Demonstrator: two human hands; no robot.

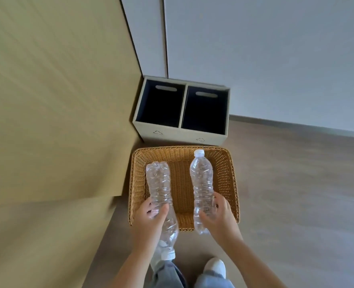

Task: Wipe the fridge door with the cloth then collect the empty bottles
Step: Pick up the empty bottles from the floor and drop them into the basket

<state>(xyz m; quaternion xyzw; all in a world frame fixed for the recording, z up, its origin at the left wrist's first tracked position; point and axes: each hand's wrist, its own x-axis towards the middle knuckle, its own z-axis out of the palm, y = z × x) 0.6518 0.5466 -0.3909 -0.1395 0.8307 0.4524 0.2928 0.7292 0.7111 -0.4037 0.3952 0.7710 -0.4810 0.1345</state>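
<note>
My left hand [152,218] grips a clear, crumpled empty bottle [158,183] around its middle, cap end toward me and base pointing away. My right hand [217,217] holds a second clear empty bottle [202,183], its white cap pointing away from me. Both bottles hang over a woven wicker basket [228,175] on the floor; nothing else shows inside it. No cloth or fridge door is identifiable in view.
Beyond the basket stands a beige two-compartment recycling bin [180,134] with dark insides, against a white wall [265,59]. A tan cabinet side [53,100] fills the left. My feet [214,267] stand on the grey-brown floor just behind the basket.
</note>
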